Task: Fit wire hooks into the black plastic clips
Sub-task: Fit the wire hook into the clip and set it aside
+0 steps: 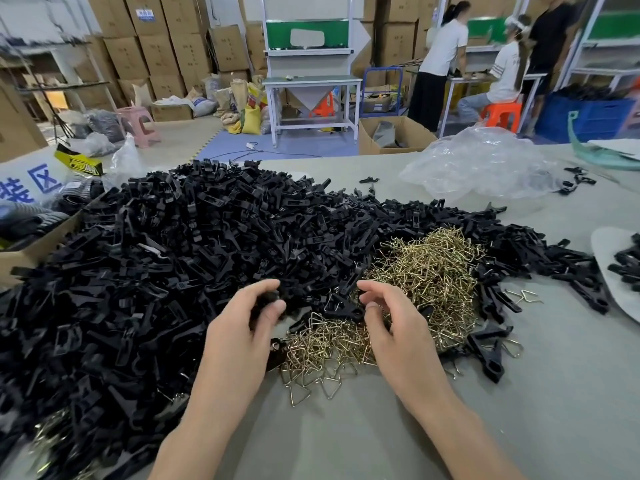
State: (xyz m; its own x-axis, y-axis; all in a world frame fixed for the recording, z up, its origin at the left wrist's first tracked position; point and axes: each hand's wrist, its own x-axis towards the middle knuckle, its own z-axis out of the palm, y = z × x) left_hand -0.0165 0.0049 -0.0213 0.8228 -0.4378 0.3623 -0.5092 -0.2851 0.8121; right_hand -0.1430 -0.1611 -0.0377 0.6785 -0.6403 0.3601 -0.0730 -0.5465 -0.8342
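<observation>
A huge heap of black plastic clips (180,244) covers the left and middle of the grey table (519,393). A pile of brass-coloured wire hooks (429,265) lies right of centre and spreads toward me. My left hand (239,334) is at the near edge of the clip heap, fingers curled around a black clip (268,297). My right hand (391,327) hovers over the hooks with fingers bent; a black clip (343,306) lies just left of its fingertips, and whether it pinches anything is unclear.
A crumpled clear plastic bag (485,164) lies at the table's far right. A cardboard box (31,251) sits at the left edge, a white tray (620,271) with clips at the right. Several people (502,67) work at benches behind, among stacked cartons.
</observation>
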